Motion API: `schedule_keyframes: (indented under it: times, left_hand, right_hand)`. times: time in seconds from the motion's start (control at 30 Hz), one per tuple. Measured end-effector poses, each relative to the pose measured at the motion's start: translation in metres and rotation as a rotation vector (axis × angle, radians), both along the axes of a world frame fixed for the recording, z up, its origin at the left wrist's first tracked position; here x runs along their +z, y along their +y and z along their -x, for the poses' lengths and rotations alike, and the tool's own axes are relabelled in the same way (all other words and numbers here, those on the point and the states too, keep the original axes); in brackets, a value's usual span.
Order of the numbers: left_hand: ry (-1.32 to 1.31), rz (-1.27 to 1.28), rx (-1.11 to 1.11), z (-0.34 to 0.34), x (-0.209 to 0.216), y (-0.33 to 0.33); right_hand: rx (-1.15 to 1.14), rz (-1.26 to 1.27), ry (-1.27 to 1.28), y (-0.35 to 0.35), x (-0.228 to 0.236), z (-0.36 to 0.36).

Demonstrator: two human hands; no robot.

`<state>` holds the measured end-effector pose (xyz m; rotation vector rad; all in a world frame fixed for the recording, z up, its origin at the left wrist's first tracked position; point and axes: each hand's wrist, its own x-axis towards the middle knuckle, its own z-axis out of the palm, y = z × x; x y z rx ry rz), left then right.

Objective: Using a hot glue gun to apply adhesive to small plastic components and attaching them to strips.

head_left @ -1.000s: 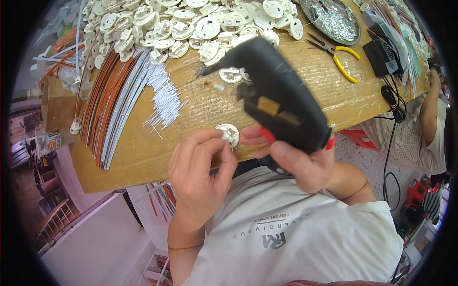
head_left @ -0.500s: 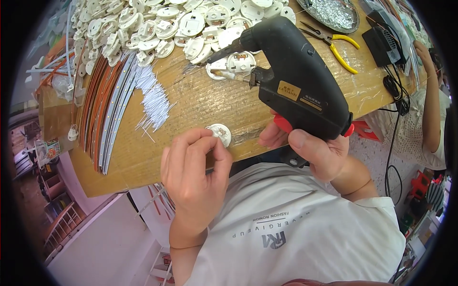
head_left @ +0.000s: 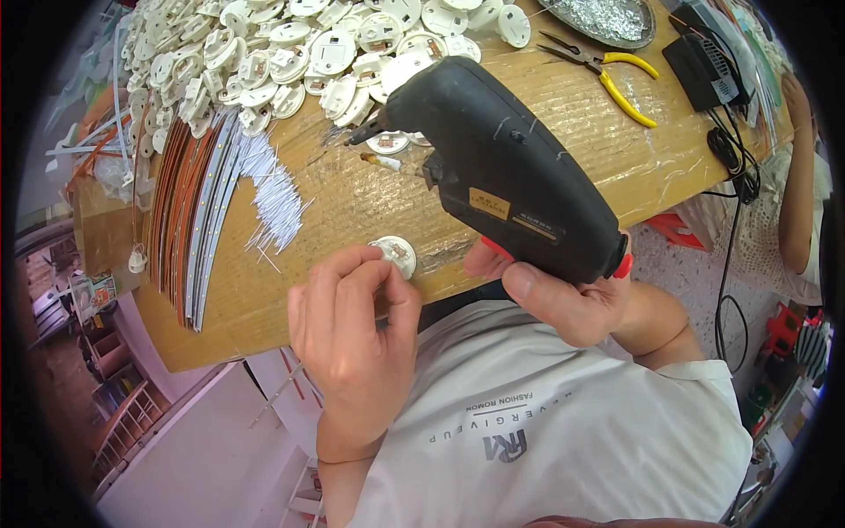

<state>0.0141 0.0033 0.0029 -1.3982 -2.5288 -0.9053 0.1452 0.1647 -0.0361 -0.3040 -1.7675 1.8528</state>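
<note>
My left hand (head_left: 356, 321) pinches a small round white part (head_left: 395, 254) against the near edge of the cardboard-covered table (head_left: 370, 202). In my right hand (head_left: 563, 299) is a black glue gun (head_left: 502, 176) with a red trigger. The gun is lifted away from the part, and its nozzle points up and left toward a heap of similar round white parts (head_left: 299, 44). A loose white part with a short stick lies just under the nozzle.
Curved orange and white strips (head_left: 189, 220) and a bundle of thin white wires (head_left: 268, 189) lie at the left. Yellow-handled pliers (head_left: 603, 66), a metal dish (head_left: 603, 18) and a black box with cables (head_left: 700, 66) sit at the far right. Another person's arm (head_left: 797, 176) is at the right edge.
The glue gun has lifted off the small part and swung up and right, its nozzle now aimed at the pile. My left hand still holds the part at the table edge.
</note>
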Motion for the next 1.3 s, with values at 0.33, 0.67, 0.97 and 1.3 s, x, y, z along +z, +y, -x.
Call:
schedule_keyframes:
  times: [0.33,0.67,0.97,1.3]
  left_hand:
    - [-0.055,0.054,0.055,-0.005,0.005,0.002]
    - [-0.016,0.050,0.006,0.000,0.004,-0.001]
    - [-0.016,0.055,0.017,0.000,0.004,-0.001]
    - [0.017,0.076,0.002,0.001,0.007,0.003]
  right_hand:
    - [0.001,0.014,0.026,0.001,-0.002,-0.003]
    - [0.097,0.454,-0.223,0.010,0.029,-0.018]
    - [0.141,0.333,-0.197,0.012,0.026,-0.016]
    - [0.127,0.357,-0.199,0.011,0.026,-0.018]
